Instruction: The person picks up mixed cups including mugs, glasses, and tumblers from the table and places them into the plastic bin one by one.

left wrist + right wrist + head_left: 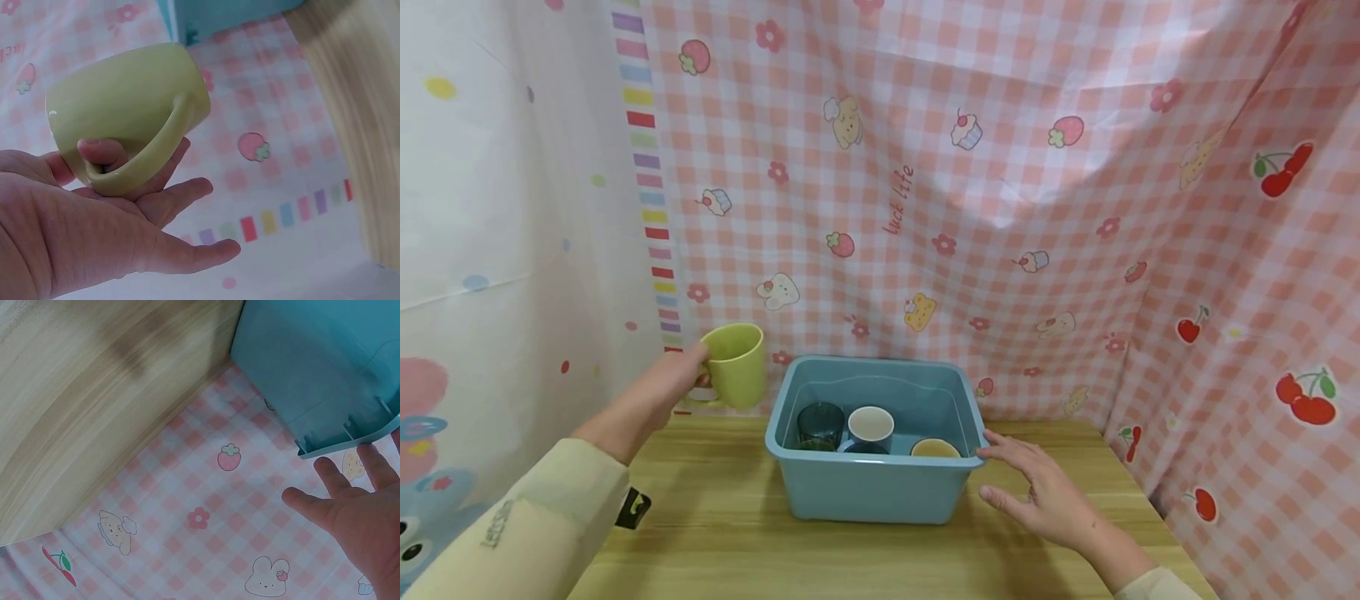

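Observation:
My left hand (683,377) holds a yellow-green mug (739,367) by its handle, raised at the left of the blue plastic bin (880,492). In the left wrist view a finger passes through the mug's handle (147,159), while other fingers stretch out below it. My right hand (1045,492) is at the bin's right front corner, fingers extended with the tips right at the rim. Inside the bin stand a dark glass cup (821,422), a white mug (871,425) and a yellow cup (935,448). The front wall hides their lower parts.
The bin stands on a wooden table (715,508) near its back edge. Pink checked cloth (910,183) hangs behind and to the right, white patterned cloth (527,208) to the left. A small black tag (633,508) shows beside the left sleeve.

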The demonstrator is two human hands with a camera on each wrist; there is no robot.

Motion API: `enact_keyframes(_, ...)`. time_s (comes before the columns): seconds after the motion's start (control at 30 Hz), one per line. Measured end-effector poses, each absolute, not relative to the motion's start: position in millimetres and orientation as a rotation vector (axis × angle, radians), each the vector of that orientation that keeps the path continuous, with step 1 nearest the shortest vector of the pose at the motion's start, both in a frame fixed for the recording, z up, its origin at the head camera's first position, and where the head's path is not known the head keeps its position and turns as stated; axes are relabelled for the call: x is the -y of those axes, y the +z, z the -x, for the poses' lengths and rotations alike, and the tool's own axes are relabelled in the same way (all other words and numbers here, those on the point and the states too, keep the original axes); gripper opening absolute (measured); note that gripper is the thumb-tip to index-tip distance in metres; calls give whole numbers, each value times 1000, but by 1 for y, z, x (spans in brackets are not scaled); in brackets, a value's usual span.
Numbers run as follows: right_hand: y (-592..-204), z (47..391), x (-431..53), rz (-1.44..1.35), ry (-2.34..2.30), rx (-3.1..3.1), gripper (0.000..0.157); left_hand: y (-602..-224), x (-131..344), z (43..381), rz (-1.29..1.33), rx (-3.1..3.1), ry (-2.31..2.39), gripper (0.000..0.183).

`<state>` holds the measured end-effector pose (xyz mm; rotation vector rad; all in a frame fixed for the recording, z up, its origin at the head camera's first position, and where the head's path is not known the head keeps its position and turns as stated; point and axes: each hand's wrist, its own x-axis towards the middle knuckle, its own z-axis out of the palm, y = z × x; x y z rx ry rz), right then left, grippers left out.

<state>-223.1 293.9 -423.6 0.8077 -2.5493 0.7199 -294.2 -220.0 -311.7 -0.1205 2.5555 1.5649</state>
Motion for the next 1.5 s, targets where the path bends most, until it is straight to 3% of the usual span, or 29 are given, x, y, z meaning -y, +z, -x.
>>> enact_keyframes(0.57, -422, 223, -295, -829, 705, 2535, 47, -277, 172, 298, 108, -2572, 1603, 29)
enact_keyframes(0.8, -422, 224, -295, -828, 719, 2546, 48, -269, 152, 297, 73, -2552, 1572, 48)
enact_keyframes(1.5, -423, 224, -296, -810, 718, 2570, 49, -283, 87, 311, 33, -2533, 1568, 42)
